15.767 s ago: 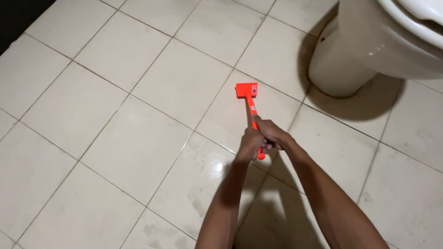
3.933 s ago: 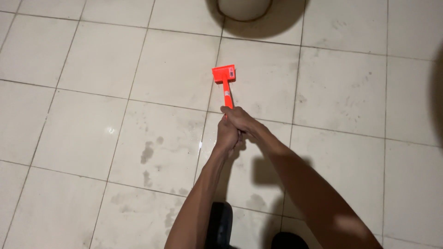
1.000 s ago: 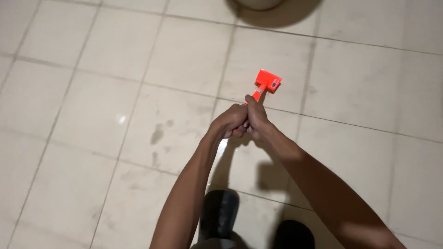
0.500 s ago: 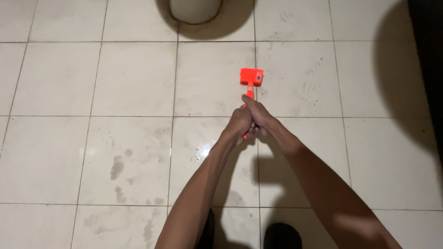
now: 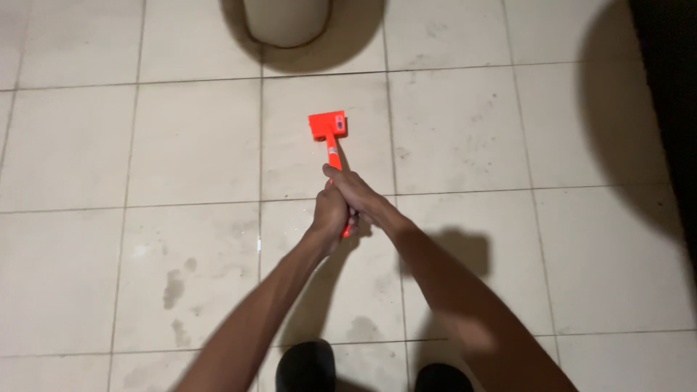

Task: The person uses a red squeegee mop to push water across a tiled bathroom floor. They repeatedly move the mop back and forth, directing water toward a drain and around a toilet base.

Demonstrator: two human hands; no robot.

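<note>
Both of my hands grip the handle of an orange long-handled brush [image 5: 327, 129]. Its rectangular head rests on the pale tiled floor [image 5: 181, 145] ahead of me. My left hand [image 5: 328, 216] is wrapped around the handle from the left. My right hand [image 5: 354, 194] overlaps it from the right, with the thumb stretched up along the handle. Most of the handle is hidden inside my hands.
The base of a white toilet [image 5: 285, 20] stands at the top centre, just beyond the brush head. Damp grey stains [image 5: 174, 287] mark the tiles at lower left. My dark shoes [image 5: 305, 366] show at the bottom edge. A dark shadow covers the right edge.
The brush head has moved left and slightly away from me across the tile compared with one second ago. My grip with both hands is unchanged.
</note>
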